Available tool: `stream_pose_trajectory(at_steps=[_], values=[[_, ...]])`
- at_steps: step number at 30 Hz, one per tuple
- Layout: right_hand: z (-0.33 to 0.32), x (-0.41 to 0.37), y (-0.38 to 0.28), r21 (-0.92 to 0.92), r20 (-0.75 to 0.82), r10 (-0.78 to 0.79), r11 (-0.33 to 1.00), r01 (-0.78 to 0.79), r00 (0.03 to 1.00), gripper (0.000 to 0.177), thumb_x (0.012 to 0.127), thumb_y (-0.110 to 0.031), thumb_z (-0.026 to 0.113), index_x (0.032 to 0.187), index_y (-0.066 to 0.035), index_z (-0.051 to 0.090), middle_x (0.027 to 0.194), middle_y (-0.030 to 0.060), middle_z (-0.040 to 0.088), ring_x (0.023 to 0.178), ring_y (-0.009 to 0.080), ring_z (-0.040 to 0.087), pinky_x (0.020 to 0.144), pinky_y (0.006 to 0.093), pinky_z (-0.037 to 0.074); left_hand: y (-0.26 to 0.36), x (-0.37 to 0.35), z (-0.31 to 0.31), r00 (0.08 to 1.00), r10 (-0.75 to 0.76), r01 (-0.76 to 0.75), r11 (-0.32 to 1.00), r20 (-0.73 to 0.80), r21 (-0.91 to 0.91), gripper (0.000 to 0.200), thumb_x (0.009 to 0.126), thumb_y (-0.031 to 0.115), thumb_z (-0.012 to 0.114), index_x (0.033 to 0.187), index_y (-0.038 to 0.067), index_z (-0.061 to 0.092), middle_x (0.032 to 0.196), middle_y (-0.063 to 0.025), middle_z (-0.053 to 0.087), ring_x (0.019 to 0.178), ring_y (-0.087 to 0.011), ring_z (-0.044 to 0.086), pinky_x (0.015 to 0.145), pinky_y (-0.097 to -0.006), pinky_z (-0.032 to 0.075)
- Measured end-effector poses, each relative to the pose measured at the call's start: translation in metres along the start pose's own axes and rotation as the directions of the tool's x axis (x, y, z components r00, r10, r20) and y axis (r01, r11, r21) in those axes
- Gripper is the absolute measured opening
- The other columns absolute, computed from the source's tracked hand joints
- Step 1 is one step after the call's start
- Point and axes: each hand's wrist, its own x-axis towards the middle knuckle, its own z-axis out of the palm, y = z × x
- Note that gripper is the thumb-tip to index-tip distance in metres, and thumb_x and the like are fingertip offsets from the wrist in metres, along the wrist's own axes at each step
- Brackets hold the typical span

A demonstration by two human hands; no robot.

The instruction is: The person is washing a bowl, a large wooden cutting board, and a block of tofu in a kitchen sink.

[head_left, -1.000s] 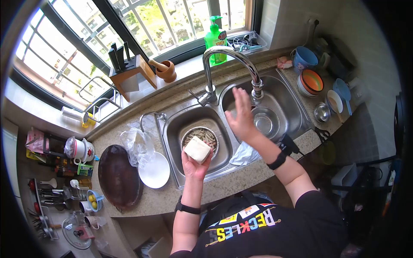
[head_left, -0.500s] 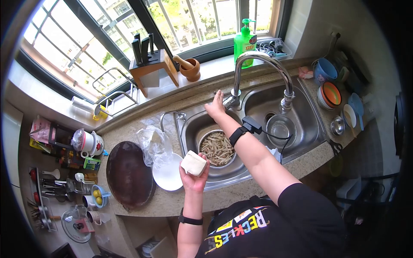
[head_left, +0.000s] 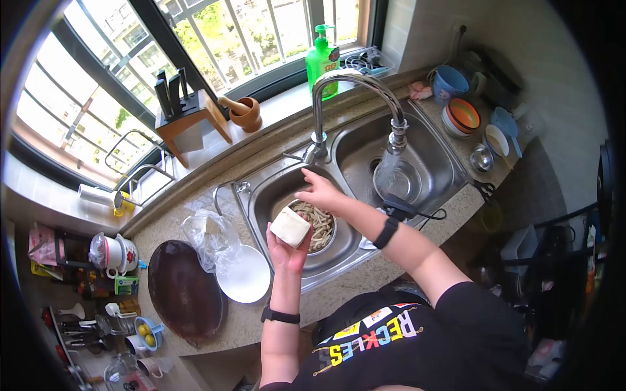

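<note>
Head view, reading from the left: a dark board point(head_left: 184, 290) lies on the counter, then a crumpled bag point(head_left: 207, 234) and a white plate point(head_left: 244, 274) just beside the sink point(head_left: 264, 195). Next comes the left hand point(head_left: 287, 251), palm up over the front of the left basin, cupping a pale block point(head_left: 290, 226). Its fingers curl round the block's sides, closed just enough to cradle it without squeezing. I judge the block soft, so I would keep that palm level, let the weight sit on the flat of the hand, and use the fingertips only to steady the edges, holding it over the basin so drips fall there. Just behind it, in the basin, sits a bowl of strips point(head_left: 319, 228). The right hand point(head_left: 319, 192) hangs above that bowl, fingers loosely parted and holding nothing. It is close to the block's top, though I cannot tell if it touches. Any help from it is best given as flat support, not a pinch. Farther right the tap point(head_left: 355, 81) appears to run into a second bowl point(head_left: 398, 179).
</note>
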Motion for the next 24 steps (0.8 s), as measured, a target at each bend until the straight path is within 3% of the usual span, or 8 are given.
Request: stream_pose_trajectory(at_steps=[2, 3, 4, 6, 13, 19, 21, 24], values=[[-0.039, -0.009, 0.031, 0.353, -0.069, -0.023, 0.934, 0.046, 0.997, 0.057, 0.079, -0.017, 0.065, 0.129, -0.001, 0.043, 0.111, 0.0154, 0.058, 0.096, 0.0194, 0.058, 0.083, 0.0306, 0.045, -0.015, 0.01, 0.012, 0.999, -0.05, 0.05, 0.999, 0.021, 0.013, 0.052, 0.086, 0.047, 0.049, 0.119, 0.007, 0.05, 0.116, -0.0179, 0.055, 0.108, -0.0345, 0.053, 0.094, -0.0496, 0.042], [-0.072, -0.028, 0.015, 0.422, -0.08, 0.144, 0.901, -0.098, 0.986, 0.042, 0.083, -0.017, 0.062, 0.121, -0.004, 0.05, 0.105, 0.0119, 0.062, 0.096, 0.0186, 0.058, 0.082, 0.0308, 0.045, -0.023, 0.015, 0.019, 0.996, -0.084, 0.083, 0.996, 0.036, 0.028, 0.052, 0.086, 0.047, 0.049, 0.119, 0.007, 0.05, 0.116, -0.0178, 0.055, 0.107, -0.0342, 0.053, 0.094, -0.0494, 0.043], [-0.103, -0.031, 0.031, 0.651, -0.065, 0.2, 0.751, -0.11, 0.978, 0.031, 0.086, -0.019, 0.057, 0.113, -0.006, 0.053, 0.101, 0.0102, 0.063, 0.096, 0.0184, 0.058, 0.083, 0.0328, 0.045, -0.032, 0.023, 0.023, 0.991, -0.118, 0.118, 0.993, 0.06, 0.016, 0.052, 0.086, 0.048, 0.049, 0.119, 0.007, 0.05, 0.115, -0.0174, 0.055, 0.107, -0.0342, 0.053, 0.095, -0.0494, 0.042], [-0.154, -0.034, 0.055, 0.833, -0.118, 0.269, 0.55, -0.052, 0.956, 0.023, 0.09, -0.017, 0.048, 0.11, -0.007, 0.054, 0.104, 0.0118, 0.061, 0.098, 0.0226, 0.058, 0.087, 0.0376, 0.044, -0.052, 0.036, 0.032, 0.988, -0.149, 0.148, 0.988, 0.046, 0.035, 0.052, 0.086, 0.048, 0.049, 0.119, 0.007, 0.05, 0.115, -0.0173, 0.056, 0.107, -0.0342, 0.053, 0.095, -0.0493, 0.041], [-0.202, -0.015, 0.08, 0.969, 0.015, 0.049, 0.247, -0.027, 0.999, 0.028, 0.094, -0.017, 0.04, 0.111, 0.002, 0.052, 0.11, 0.0188, 0.058, 0.104, 0.0299, 0.056, 0.094, 0.0437, 0.044, -0.122, 0.107, 0.042, 0.981, -0.188, 0.193, 0.976, -0.052, 0.104, 0.049, 0.084, 0.05, 0.049, 0.115, 0.013, 0.054, 0.111, -0.0102, 0.059, 0.104, -0.0318, 0.054, 0.092, -0.0499, 0.041], [-0.221, -0.026, 0.067, 0.962, 0.142, -0.009, 0.238, -0.136, 0.99, 0.026, 0.092, -0.003, 0.038, 0.114, 0.008, 0.049, 0.112, 0.0237, 0.055, 0.106, 0.0338, 0.056, 0.091, 0.0417, 0.05, -0.18, 0.163, 0.048, 0.985, -0.095, 0.114, 0.985, -0.145, 0.126, 0.046, 0.086, 0.053, 0.044, 0.114, 0.019, 0.055, 0.111, -0.0041, 0.059, 0.102, -0.0279, 0.055, 0.088, -0.0492, 0.044], [-0.23, -0.029, 0.067, 0.931, 0.28, 0.009, 0.241, -0.274, 0.96, 0.027, 0.093, -0.004, 0.038, 0.113, 0.009, 0.048, 0.113, 0.0242, 0.055, 0.106, 0.0337, 0.056, 0.091, 0.0415, 0.05, -0.199, 0.176, 0.055, 0.991, -0.084, 0.095, 0.99, -0.106, 0.103, 0.047, 0.086, 0.054, 0.042, 0.114, 0.018, 0.055, 0.112, -0.0043, 0.058, 0.103, -0.027, 0.055, 0.088, -0.0472, 0.044], [-0.244, -0.028, 0.067, 0.89, 0.324, 0.028, 0.331, -0.315, 0.946, 0.029, 0.093, -0.004, 0.036, 0.116, 0.011, 0.046, 0.115, 0.0249, 0.053, 0.108, 0.0335, 0.055, 0.093, 0.0419, 0.048, -0.223, 0.193, 0.065, 0.997, -0.073, 0.075, 0.996, -0.033, 0.056, 0.045, 0.087, 0.048, 0.041, 0.112, 0.013, 0.054, 0.109, -0.0078, 0.06, 0.103, -0.0246, 0.056, 0.092, -0.041, 0.044]])
